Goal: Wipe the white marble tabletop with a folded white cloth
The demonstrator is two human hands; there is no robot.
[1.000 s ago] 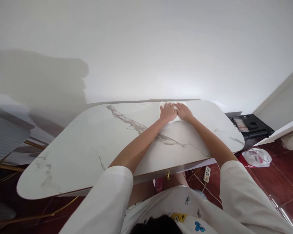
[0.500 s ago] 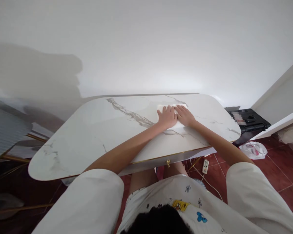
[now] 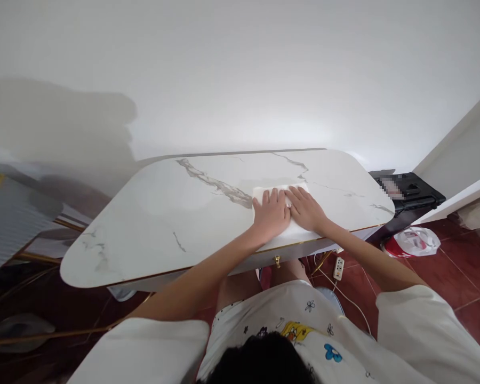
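Note:
Both palms lie flat on a thin white sheet, tissue or cloth (image 3: 295, 229), spread on the marble-patterned tabletop (image 3: 156, 213). My left hand (image 3: 270, 212) presses on the sheet's left half with its fingers stretched forward. Close beside it, my right hand (image 3: 305, 210) covers the right half, fingers also extended. The two hands touch or nearly touch at the thumbs, where a small fold of the white sheet pokes up. Much of the sheet is hidden under the hands, near the table's front edge.
A white wall (image 3: 240, 74) rises behind the table. On the right stand a black case (image 3: 416, 194) and a white-and-red plastic bag (image 3: 418, 241). A power strip (image 3: 338, 268) with its cord lies on the floor below. A ribbed grey object (image 3: 20, 218) is at left.
Both hands and the white sheet have slid back toward my body, closer to the front edge. The view has shifted slightly. The hands stay flat.

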